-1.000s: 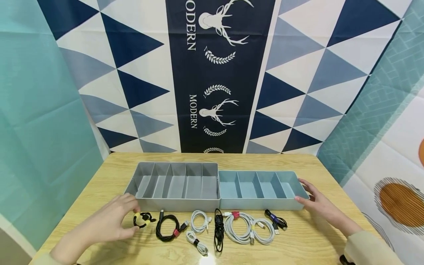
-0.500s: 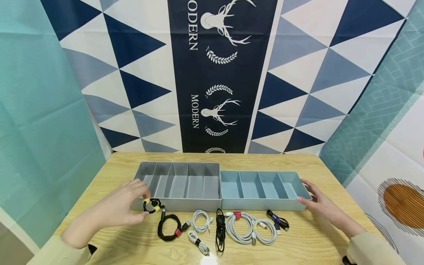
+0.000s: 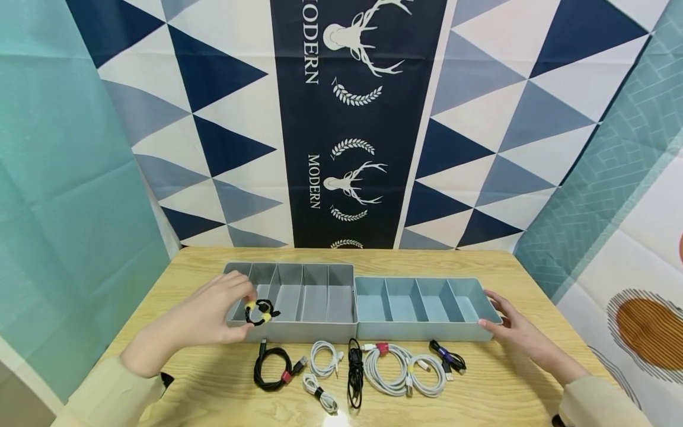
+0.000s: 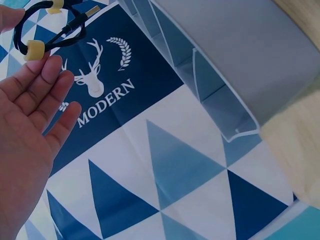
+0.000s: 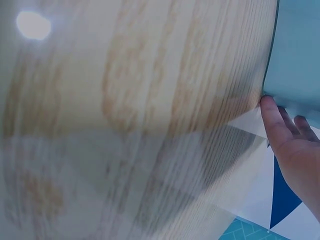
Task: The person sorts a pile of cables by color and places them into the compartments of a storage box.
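Note:
A coiled black cable (image 3: 264, 308) with yellow ties is pinched in my left hand (image 3: 203, 315), between the thumb and the fingers. Hand and coil hover over the front left of the grey divided box (image 3: 299, 333). In the left wrist view the coil (image 4: 76, 23) dangles from the fingertips, a metal plug at its end. My right hand (image 3: 519, 339) touches the right end of the light blue divided box (image 3: 421, 331), thumb at the front corner. The right wrist view shows fairly straight fingers (image 5: 272, 117) against that box's wall.
Along the front of the boxes lie a black coil with a red tie (image 3: 257, 370), white coils (image 3: 313, 362), a white bundle (image 3: 320, 393), a black bundle (image 3: 355, 372), larger white coils (image 3: 368, 370) and a black cable with a purple tie (image 3: 455, 359). Patterned cloth (image 3: 341, 178) hangs behind.
My left hand has lifted the yellow-tied black cable and carried it right and away from me, from beside the grey box's front to above it. The right hand stays at the blue box.

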Tool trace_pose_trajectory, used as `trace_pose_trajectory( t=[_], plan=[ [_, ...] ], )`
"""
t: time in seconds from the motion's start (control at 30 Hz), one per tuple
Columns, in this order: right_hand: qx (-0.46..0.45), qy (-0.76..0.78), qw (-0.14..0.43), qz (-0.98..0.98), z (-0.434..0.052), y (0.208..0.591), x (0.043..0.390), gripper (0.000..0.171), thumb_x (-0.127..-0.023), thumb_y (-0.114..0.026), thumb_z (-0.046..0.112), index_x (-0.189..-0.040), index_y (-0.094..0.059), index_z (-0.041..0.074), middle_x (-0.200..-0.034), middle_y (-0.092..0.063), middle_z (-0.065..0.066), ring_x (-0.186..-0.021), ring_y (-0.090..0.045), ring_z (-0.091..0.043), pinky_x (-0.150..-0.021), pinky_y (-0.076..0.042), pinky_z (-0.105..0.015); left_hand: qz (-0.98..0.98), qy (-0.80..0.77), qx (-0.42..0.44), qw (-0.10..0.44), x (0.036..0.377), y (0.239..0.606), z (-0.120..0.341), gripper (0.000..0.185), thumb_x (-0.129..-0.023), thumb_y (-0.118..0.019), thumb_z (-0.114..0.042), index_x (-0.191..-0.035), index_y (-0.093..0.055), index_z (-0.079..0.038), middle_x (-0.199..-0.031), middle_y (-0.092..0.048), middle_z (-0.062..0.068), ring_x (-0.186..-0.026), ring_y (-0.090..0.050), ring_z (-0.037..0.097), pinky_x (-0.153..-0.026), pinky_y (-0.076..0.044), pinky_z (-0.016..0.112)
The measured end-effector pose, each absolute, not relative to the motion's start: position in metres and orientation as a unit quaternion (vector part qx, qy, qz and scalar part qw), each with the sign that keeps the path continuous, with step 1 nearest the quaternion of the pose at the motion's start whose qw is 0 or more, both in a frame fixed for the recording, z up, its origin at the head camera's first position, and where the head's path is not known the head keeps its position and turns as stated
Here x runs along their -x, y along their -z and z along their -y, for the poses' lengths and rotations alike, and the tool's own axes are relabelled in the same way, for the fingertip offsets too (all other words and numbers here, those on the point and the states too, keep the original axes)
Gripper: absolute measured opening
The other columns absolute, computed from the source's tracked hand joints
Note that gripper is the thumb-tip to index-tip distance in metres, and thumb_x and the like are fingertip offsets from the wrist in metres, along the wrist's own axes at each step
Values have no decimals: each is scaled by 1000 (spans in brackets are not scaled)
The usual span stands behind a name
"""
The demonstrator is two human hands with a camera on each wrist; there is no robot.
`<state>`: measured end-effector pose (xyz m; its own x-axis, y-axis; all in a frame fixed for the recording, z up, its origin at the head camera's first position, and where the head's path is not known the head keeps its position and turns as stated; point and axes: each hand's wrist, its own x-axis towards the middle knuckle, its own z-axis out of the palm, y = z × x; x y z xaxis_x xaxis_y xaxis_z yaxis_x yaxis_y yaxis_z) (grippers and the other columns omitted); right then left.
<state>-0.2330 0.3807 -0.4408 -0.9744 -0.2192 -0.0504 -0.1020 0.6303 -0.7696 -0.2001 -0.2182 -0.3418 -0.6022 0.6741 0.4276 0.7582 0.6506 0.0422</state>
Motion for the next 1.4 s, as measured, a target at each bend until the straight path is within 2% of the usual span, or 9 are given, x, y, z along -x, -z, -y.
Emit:
trace_pose_trajectory(
  t=[0.3,0.73,0.9,1.2,1.4],
  plan=[
    [94,424,63,-899,-382,443,234,77,-96,-55,24,-152,-4,7,-146,-15,-38,-125,-30,-59,-73,-48,-23,891,109,400,185,210,331,208,30,-70,-74,-32,-91,-58,-19,-90,-53,-13,-86,-46,6,-80,-43,37],
    [92,437,65,-892,-380,444,234,77,-96,-55,23,-151,-4,5,-145,-14,-38,-124,-31,-58,-72,-49,-27,890,109,402,185,227,317,193,31,-73,-73,-34,-95,-59,-17,-93,-56,-11,-89,-50,9,-88,-42,41],
    [92,444,62,-889,-379,444,233,76,-96,-55,22,-151,-5,5,-145,-16,-37,-122,-36,-54,-70,-49,-29,890,109,403,181,233,317,184,33,-74,-73,-35,-98,-60,-16,-96,-57,-9,-91,-51,10,-84,-43,39],
    [88,437,66,-893,-380,445,232,77,-96,-55,24,-151,-4,7,-146,-15,-37,-123,-32,-59,-72,-50,-30,888,124,407,176,244,319,170,32,-76,-73,-35,-99,-62,-15,-97,-57,-8,-90,-50,10,-84,-41,36],
    [98,433,53,-894,-381,445,234,76,-96,-56,22,-151,-6,6,-145,-17,-38,-122,-34,-58,-72,-50,-28,892,132,399,166,252,320,159,33,-78,-71,-35,-101,-60,-16,-98,-57,-8,-93,-52,12,-90,-40,37]
  ],
)
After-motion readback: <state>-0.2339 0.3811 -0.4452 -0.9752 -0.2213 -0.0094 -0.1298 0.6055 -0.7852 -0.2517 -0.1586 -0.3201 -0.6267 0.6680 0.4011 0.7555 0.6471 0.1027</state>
